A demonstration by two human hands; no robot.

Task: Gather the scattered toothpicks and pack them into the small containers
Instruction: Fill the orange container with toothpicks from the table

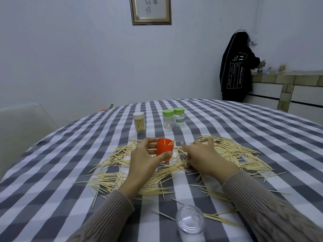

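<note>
I see left hand [146,154] gripping orange cup [164,148]; right hand [201,154] just beside cup, fingers loosely spread, empty, resting on toothpicks [232,152], lying mixed.

One head-worn camera looks forward and down across the checked table [227,137], close above its near edge.

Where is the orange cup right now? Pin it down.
In the head view the orange cup stands left of centre on the checked tablecloth, gripped by the left hand amid the scattered toothpicks, nearer than the white-lidded jar.
</note>
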